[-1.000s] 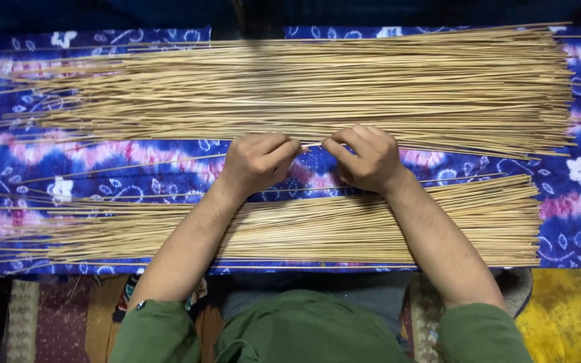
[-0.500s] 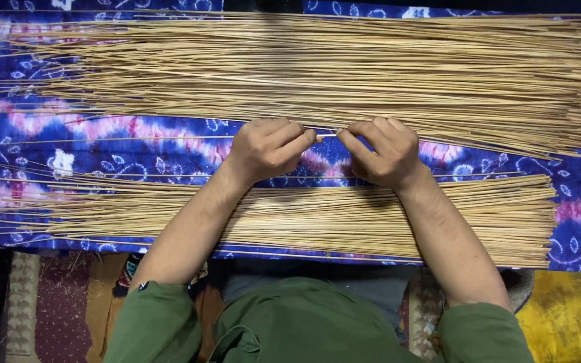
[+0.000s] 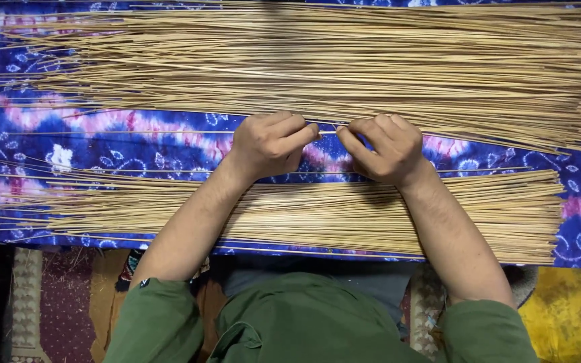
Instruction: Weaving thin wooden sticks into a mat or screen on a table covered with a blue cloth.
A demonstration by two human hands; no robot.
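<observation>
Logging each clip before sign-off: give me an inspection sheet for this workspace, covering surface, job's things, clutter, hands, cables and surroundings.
Surface: blue and pink tie-dye cloth, flat.
Job's things: one thin stick pinched at its end between both hands; far pile and near pile of like sticks lying lengthwise.
Clutter: a few stray sticks between the piles.
Hands: left hand and right hand close together, grip shut on the stick.
Cables: nothing seen.
Surroundings: patterned rug below left, yellow fabric below right, green sleeves.
</observation>
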